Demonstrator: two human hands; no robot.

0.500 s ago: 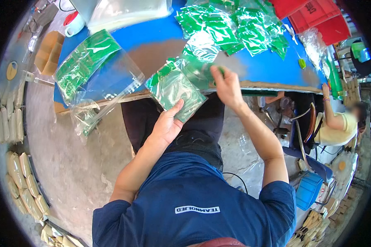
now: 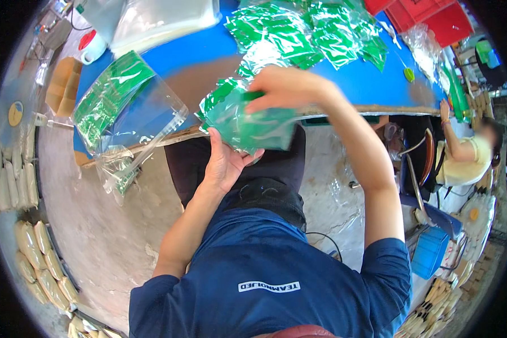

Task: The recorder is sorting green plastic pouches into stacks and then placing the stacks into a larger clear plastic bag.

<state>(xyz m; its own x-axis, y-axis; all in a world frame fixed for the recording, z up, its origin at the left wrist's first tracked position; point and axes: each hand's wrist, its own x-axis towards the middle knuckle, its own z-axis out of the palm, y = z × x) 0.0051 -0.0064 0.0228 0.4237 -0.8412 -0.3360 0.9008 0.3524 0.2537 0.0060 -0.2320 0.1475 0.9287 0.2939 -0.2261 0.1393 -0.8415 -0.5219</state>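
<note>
My left hand (image 2: 226,164) grips a small bundle of green plastic packets (image 2: 222,93) from below, with the thumb at their left edge. Over this bundle, a blurred green packet (image 2: 265,127) lies across its right side. My right hand (image 2: 290,89) comes over the top with fingers and thumb closed on that packet; motion smears its outline. Behind both hands a pile of shiny green packets (image 2: 276,34) covers the far middle of the blue table (image 2: 208,42). To the left, more green packets (image 2: 115,84) lie in a row partly inside a clear plastic bag (image 2: 160,110).
A stack of clear plastic sleeves (image 2: 163,22) sits at the far left beside a white mug with red (image 2: 93,48). Red crates (image 2: 422,17) stand at the far right. A co-worker (image 2: 467,158) sits at the right. A blue bin (image 2: 430,252) is on the floor.
My right hand has swung left and over the bundle, bringing the green packet across it. My left hand has turned palm up beneath the bundle. The view has shifted slightly.
</note>
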